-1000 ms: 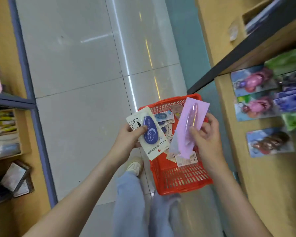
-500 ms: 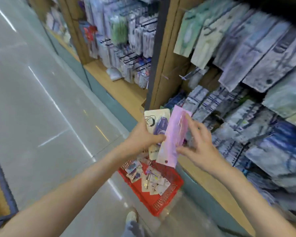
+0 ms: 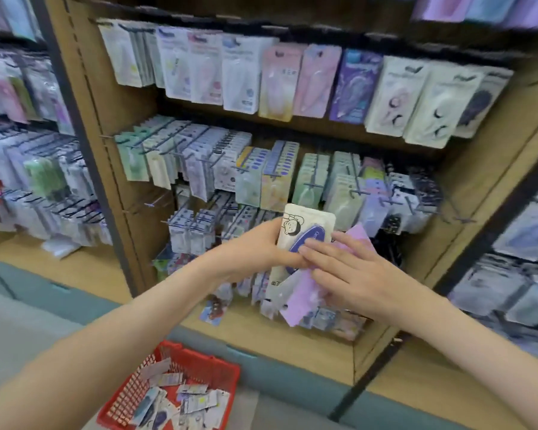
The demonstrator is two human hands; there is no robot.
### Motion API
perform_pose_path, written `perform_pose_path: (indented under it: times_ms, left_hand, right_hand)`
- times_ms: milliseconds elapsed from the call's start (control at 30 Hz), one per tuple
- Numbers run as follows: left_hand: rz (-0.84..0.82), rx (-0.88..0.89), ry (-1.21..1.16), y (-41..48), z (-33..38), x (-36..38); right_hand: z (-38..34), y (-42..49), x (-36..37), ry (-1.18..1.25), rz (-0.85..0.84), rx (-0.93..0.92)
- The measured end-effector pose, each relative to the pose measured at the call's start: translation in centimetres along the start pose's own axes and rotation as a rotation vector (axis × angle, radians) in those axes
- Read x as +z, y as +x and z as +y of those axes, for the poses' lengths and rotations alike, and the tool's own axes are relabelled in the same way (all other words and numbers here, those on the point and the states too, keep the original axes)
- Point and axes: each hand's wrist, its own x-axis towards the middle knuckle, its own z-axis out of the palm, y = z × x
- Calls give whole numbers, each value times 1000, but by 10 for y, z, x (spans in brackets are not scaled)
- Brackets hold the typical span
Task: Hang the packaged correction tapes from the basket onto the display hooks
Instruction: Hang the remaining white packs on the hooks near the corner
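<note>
My left hand [image 3: 255, 252] grips a white correction tape package [image 3: 305, 225] with a dark blue tape and a cartoon face, held upright in front of the display. My right hand [image 3: 348, 271] holds a pink packaged tape [image 3: 302, 301], its fingers lying over both packages. Both hands meet at chest height before the lower rows of display hooks [image 3: 199, 159], which carry many hanging packages. The red basket [image 3: 199, 364] stands on the floor at bottom left with several packaged tapes inside.
A wooden pegboard shelf unit [image 3: 112, 125] fills the view, with rows of hanging stationery packs on top, middle and lower hooks. A dark upright post [image 3: 84, 144] separates a neighbouring bay on the left. A wooden ledge [image 3: 292, 339] runs under the hooks.
My view has swung up from the basket and floor to the shelf. Both hands have risen with their packages toward the hooks and now overlap.
</note>
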Motion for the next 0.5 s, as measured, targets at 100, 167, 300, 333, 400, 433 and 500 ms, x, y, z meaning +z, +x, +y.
perform_pose_path:
  times_ms: [100,167,300,333,400,433,500]
  left_hand:
    - [-48,6,-65,29,33,40]
    - [-33,5,-99,47,51,58]
    - [-17,72,-143,77,81,79]
    - [-4,90,-153,84,87,82]
    - [37,110,-164,97,97,86]
    - [61,121,-164,102,101,86]
    - [101,151,-171,113,105,84]
  right_hand:
    - [20,-46,-43,-41,12,154]
    - [36,-71,-63,-62,45,296]
    - [68,-103,-93,-57,75,616]
    - [76,-107,-97,-36,94,707]
    - [90,-114,-101,46,125,863]
    - [97,-115,-102,91,142,916]
    - [110,-112,-100,157,182,995]
